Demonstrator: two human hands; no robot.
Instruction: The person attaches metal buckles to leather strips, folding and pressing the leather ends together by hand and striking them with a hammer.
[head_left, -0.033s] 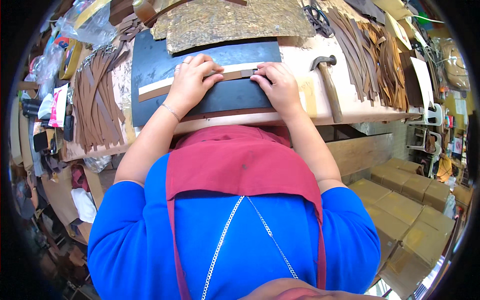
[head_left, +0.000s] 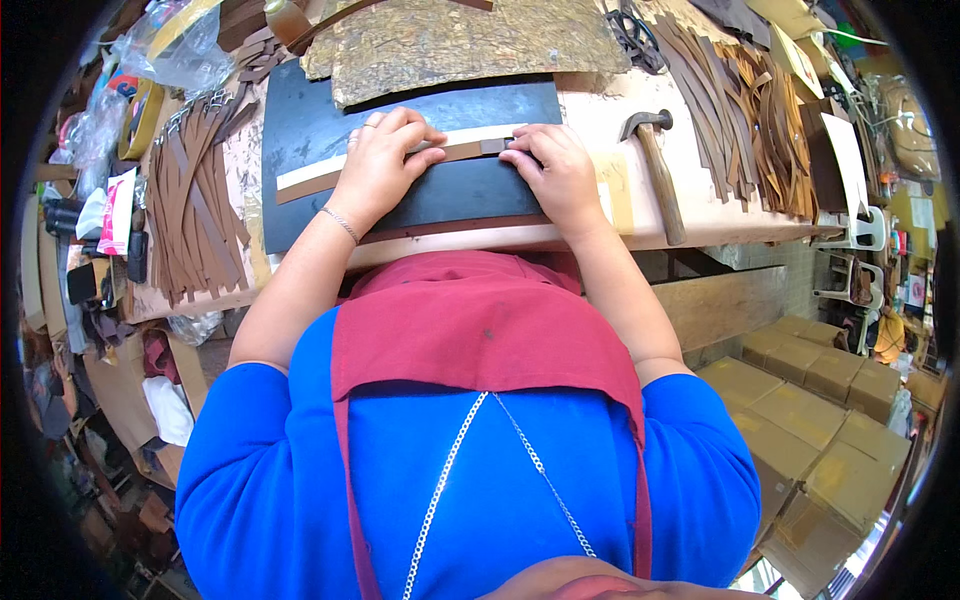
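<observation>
A brown leather strap (head_left: 465, 151) lies lengthwise over a black mat (head_left: 450, 190) on the workbench, with a white strip (head_left: 320, 172) along its far edge. My left hand (head_left: 385, 160) bends over the strap's middle, thumb and fingers closed on it. At the strap's right end, my right hand (head_left: 557, 165) pinches around a darker folded part (head_left: 492, 147). A small dark piece, perhaps a buckle, shows by those fingertips; its shape is mostly hidden.
Right of the mat lies a hammer (head_left: 655, 175). Bundles of brown straps rest at the left (head_left: 195, 200) and the far right (head_left: 705, 110). A rough, worn board (head_left: 470, 50) overlaps the mat's far edge. Cardboard boxes (head_left: 800, 420) stand below the bench at right.
</observation>
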